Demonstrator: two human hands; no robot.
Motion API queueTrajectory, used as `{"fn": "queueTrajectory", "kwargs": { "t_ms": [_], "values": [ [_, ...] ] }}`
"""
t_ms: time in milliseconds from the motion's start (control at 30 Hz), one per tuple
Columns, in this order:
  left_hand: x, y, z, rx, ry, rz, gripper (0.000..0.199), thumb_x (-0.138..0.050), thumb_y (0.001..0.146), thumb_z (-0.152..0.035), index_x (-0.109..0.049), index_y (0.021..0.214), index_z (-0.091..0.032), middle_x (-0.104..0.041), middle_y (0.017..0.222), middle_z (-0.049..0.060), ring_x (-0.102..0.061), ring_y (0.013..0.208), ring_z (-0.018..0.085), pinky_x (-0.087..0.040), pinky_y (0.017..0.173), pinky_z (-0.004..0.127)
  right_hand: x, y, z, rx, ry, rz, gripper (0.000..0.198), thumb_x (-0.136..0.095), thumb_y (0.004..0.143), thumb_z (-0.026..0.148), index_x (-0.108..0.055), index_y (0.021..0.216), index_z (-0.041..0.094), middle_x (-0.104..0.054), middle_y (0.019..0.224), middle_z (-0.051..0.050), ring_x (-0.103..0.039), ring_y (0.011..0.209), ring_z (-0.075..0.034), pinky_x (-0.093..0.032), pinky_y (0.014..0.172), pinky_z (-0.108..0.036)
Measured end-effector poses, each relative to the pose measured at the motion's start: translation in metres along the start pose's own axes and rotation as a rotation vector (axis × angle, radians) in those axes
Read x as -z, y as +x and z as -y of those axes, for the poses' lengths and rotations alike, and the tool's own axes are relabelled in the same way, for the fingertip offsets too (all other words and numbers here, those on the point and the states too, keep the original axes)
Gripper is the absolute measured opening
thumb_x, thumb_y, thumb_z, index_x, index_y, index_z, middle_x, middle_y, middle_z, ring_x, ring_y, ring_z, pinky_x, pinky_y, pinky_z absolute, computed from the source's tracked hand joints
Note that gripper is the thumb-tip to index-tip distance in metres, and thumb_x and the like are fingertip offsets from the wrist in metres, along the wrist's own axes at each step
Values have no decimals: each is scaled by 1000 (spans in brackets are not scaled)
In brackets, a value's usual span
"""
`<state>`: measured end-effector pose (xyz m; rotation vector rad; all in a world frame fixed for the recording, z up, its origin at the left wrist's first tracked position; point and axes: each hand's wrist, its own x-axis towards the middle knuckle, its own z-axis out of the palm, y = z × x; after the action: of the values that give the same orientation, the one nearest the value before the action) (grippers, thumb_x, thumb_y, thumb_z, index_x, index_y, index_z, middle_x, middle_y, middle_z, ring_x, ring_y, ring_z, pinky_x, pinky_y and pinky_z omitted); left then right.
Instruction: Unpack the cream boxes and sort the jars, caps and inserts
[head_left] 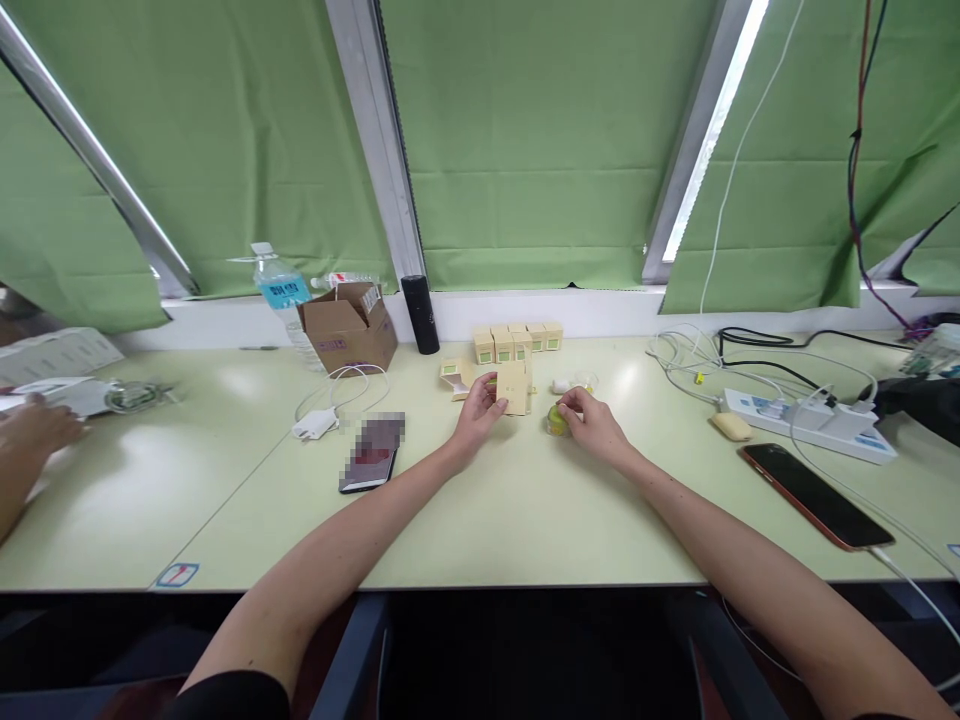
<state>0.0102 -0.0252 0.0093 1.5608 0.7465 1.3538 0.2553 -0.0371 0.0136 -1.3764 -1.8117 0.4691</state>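
Near the middle of the table, my left hand (478,410) is closed on a small cream cardboard box (513,388), whose pale panel stands upright toward me. To its right, my right hand (592,424) pinches a small round jar (556,420) with a yellow-green top, which seems to rest on the tabletop. An opened cream carton (454,374) lies just behind my left hand. Farther back stands a row of several small cream boxes (504,345) with green labels. Behind the jar are a small white item and something clear, too small to name.
A phone (373,452) and white charger (315,424) lie left, before a brown carton (349,335), a water bottle (283,290) and a black cylinder (421,315). Rightward are a power strip (806,425), cables and another phone (816,497). Another person's hand (37,435) is far left.
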Motion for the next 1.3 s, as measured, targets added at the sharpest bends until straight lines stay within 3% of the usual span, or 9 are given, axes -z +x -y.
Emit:
{"fn": "queueTrajectory", "kwargs": {
  "t_ms": [100,167,300,400,500,700,833,1000,1300],
  "values": [
    [-6,-3,-6,-30,8,13,65,-68,89,-61,-42,136,-25,-61,124,11,-60,115,23,-51,99,40,5,-3,11,76,83,-76,27,-57,94,47,-63,109,26,-72,122,-9,-63,117,-30,-48,99,-49],
    [-12,-4,-11,-57,7,33,68,-69,87,-65,-42,134,-25,-61,120,10,-61,111,22,-51,97,40,7,-6,22,124,228,-82,34,-57,94,52,-64,115,26,-71,125,-10,-63,119,-29,-47,104,-50],
    [-24,-9,-18,-121,-3,82,71,-69,83,-71,-42,131,-25,-59,120,11,-62,107,22,-52,93,39,7,-13,42,99,638,77,49,-59,91,66,-66,121,28,-73,121,-8,-67,111,-28,-54,95,-44],
    [-31,-14,-20,-134,-26,105,69,-69,83,-71,-42,128,-26,-55,126,12,-62,105,22,-54,88,37,5,-16,51,52,810,204,58,-65,83,72,-68,121,29,-74,118,-8,-69,108,-29,-56,89,-43],
    [-36,-20,-20,-150,-2,95,66,-68,84,-70,-41,126,-27,-49,133,12,-62,101,19,-56,82,33,4,-18,53,-1,872,278,62,-69,78,74,-68,121,28,-75,113,-8,-69,103,-29,-57,85,-42],
    [-38,-28,-24,-298,222,48,51,-63,95,-56,-45,132,-27,-43,137,12,-62,101,18,-59,82,34,8,-17,48,34,1050,379,45,-72,87,56,-69,122,29,-75,109,-6,-67,88,-22,-52,74,-35],
    [-41,-34,-30,-384,438,76,58,-63,96,-43,-36,145,-26,-46,138,16,-60,110,24,-59,85,40,9,-18,49,9,1071,408,47,-71,88,56,-68,126,30,-74,121,-8,-68,104,-27,-54,81,-39],
    [-47,-40,-31,-484,689,13,70,-62,94,-29,-23,152,-20,-50,137,20,-59,115,29,-56,93,48,7,-22,55,9,1094,434,47,-73,86,55,-68,125,29,-72,129,-9,-62,127,-31,-52,100,-47],
    [-49,-44,-25,-574,823,-44,80,-60,92,-29,-11,154,-16,-48,140,25,-62,112,32,-57,88,49,1,-23,52,9,1111,400,44,-78,82,56,-71,115,27,-75,123,-9,-67,121,-30,-55,99,-47]
  ]
}}
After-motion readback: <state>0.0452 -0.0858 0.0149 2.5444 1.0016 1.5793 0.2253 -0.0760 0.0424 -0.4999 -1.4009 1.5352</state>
